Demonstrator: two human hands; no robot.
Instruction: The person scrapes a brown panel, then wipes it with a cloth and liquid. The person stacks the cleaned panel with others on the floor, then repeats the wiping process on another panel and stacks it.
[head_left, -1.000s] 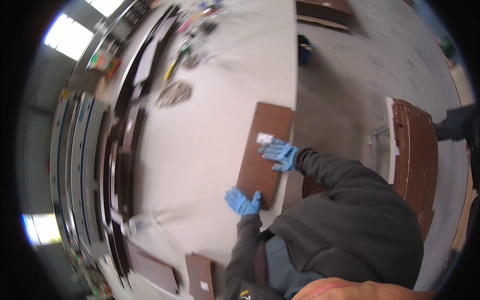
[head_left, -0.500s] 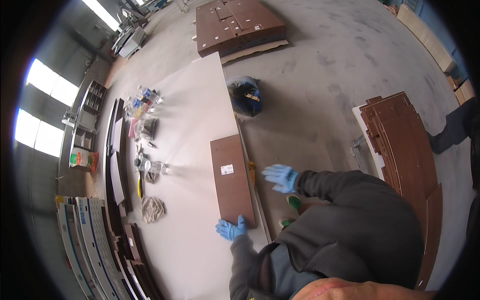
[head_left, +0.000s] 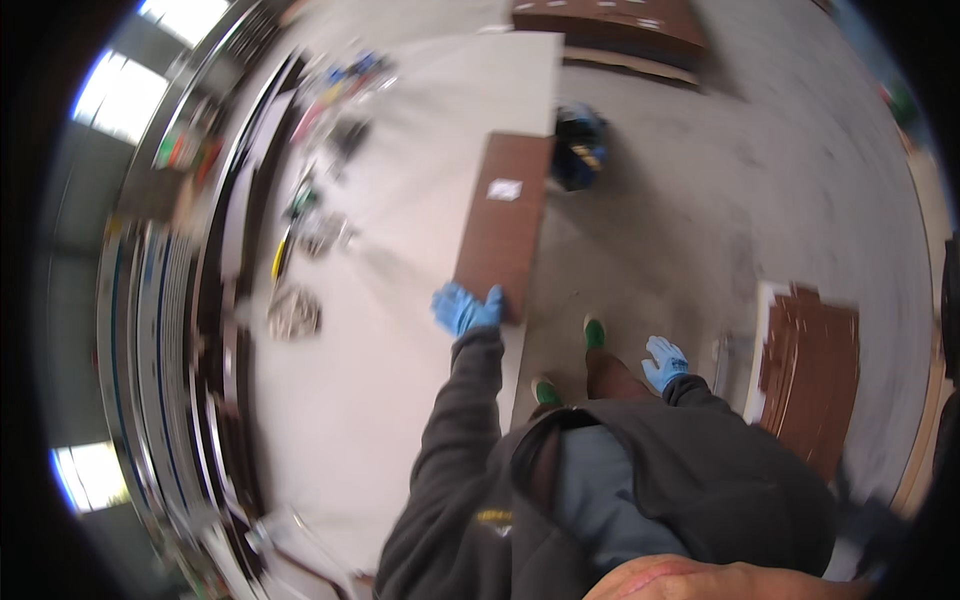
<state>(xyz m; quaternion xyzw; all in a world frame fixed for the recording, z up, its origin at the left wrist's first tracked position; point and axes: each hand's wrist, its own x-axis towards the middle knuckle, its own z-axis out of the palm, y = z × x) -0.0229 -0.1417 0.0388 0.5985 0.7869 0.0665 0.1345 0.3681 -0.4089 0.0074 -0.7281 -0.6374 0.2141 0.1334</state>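
Resting at the near left corner of a flat, rectangular brown panel (head_left: 503, 235), the blue-gloved left hand (head_left: 467, 309) is spread, thumb apart, seemingly steadying the board along the right edge of a smooth, pale worktable (head_left: 380, 420). The right hand (head_left: 664, 363), gloved too, hangs above the dull grey floor (head_left: 690, 210), fingers parted, visibly holding nothing; lifting the rigid-looking panel would probably call for 2 hands. A crumpled beige cloth (head_left: 293, 312) lies left, and layered brown boards (head_left: 815, 380) with uneven edges stand right.
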